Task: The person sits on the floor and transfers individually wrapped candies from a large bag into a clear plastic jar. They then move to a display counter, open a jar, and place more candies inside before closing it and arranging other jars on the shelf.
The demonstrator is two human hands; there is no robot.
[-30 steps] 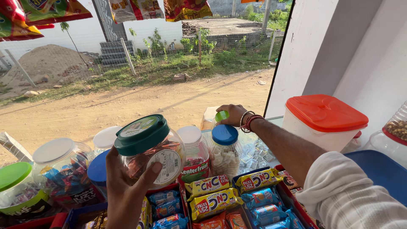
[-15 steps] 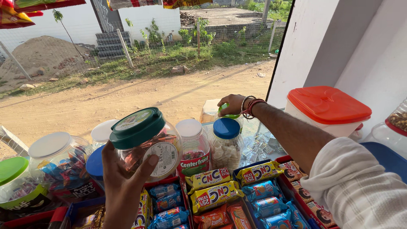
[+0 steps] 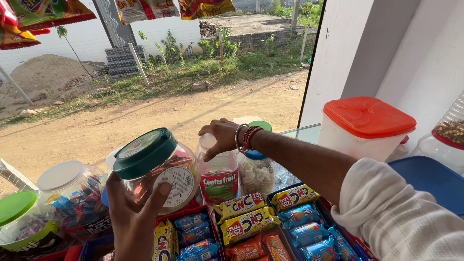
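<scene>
My left hand (image 3: 131, 216) holds a clear plastic jar with a dark green lid (image 3: 153, 166), lifted and tilted over the counter. My right hand (image 3: 220, 137), with bangles and red thread on the wrist, rests its fingers on the white lid of a tall clear jar with a red and green label (image 3: 218, 180). Just right of it, under my forearm, stands a blue-lidded jar of pale sweets (image 3: 256, 175). A green-lidded jar (image 3: 261, 125) peeks out behind my wrist.
Biscuit packets in red trays (image 3: 251, 224) fill the front. Jars with a white lid (image 3: 67, 188) and a light green lid (image 3: 19, 217) stand at the left. A white tub with an orange lid (image 3: 367, 126) sits right, beside a blue lid (image 3: 430, 180). Snack packets (image 3: 43, 14) hang overhead.
My right hand has moved left from the far green-lidded jar onto the white-lidded jar. My left hand still holds the dark-green-lidded jar, raised slightly.
</scene>
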